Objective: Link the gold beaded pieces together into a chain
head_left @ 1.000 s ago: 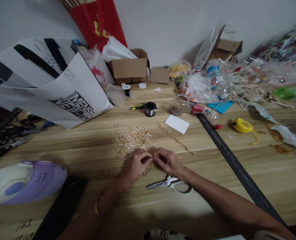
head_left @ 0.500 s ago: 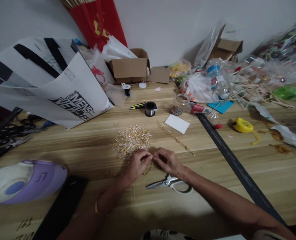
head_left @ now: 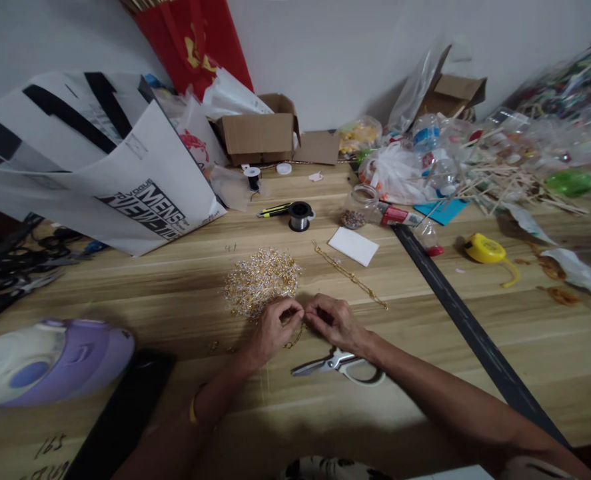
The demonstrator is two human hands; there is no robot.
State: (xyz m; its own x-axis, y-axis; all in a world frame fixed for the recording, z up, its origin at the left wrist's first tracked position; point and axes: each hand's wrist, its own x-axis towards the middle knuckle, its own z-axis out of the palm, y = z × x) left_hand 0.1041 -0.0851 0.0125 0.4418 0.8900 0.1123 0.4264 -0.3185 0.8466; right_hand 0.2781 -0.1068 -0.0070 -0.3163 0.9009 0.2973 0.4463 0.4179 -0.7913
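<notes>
My left hand [head_left: 278,327] and my right hand [head_left: 336,323] meet at the fingertips, thumb and forefinger pinched on each. A short gold chain [head_left: 295,338] trails from where they meet down to the table; the exact link between the fingers is too small to make out. Just beyond my left hand lies a heap of gold and clear beaded pieces [head_left: 262,283]. Another gold chain [head_left: 350,275] is stretched out on the table past my right hand. Scissors with white handles [head_left: 338,363] lie below my right hand, blades pointing left.
A wire spool [head_left: 300,217], a yellow-black cutter [head_left: 274,211], a white card [head_left: 354,247] and a jar of beads [head_left: 360,207] stand farther back. At right is a yellow tape measure [head_left: 485,249]; at left, a large paper bag [head_left: 140,180] and a purple-white object [head_left: 70,363].
Both hands stay pinched together in nearly the same place. The whole view has shifted very slightly; nothing on the table has visibly moved.
</notes>
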